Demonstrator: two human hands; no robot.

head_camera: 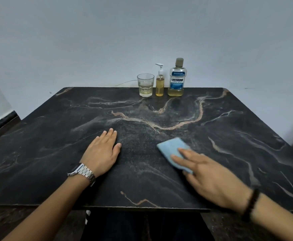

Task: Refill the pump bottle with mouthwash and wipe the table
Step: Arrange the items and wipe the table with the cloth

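Right hand [211, 178], fingers straight, presses the blue cloth [172, 147] on the counter [55, 136], well short of the pump bottle [159, 84]; left hand [101, 152] lies flat, holding nothing. Risk: a forward stroke could topple the pump bottle, or the glass [145, 85] and mouthwash bottle [177, 80] flanking it.

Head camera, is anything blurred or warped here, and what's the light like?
Head view: the right hand is smeared by motion and the cloth is slightly soft; the left hand and the mouthwash bottle label are sharp; the wide lens stretches the table toward its near corners; the light is dim and even, with no hard shadows.
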